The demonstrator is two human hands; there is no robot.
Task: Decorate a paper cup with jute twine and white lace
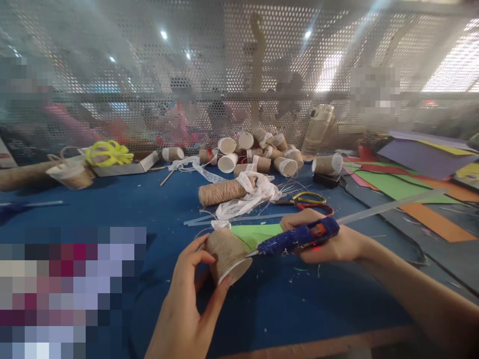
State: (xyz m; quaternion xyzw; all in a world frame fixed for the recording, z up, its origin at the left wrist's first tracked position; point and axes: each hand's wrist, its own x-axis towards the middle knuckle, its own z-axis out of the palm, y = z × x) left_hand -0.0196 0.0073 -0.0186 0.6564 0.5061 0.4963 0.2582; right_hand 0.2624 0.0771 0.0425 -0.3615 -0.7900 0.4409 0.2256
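A left hand (pixel 187 294) grips a twine-wrapped cup (pixel 225 249) as the right hand (pixel 342 243) holds a glue gun (pixel 288 240), its nozzle (pixel 253 254) best angled steadily near the rim (pixel 237 265).

The left hand (pixel 200 286) is gripping a twine-wrapped cup (pixel 226 252) tilted above the blue tabletop (pixel 168 199); the right hand (pixel 329 239) is holding a blue glue gun (pixel 299 238), its nozzle meeting the cup's rim.

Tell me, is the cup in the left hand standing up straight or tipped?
Tipped. The brown cup leans at a slant in the left hand, its white end facing down and to the right.
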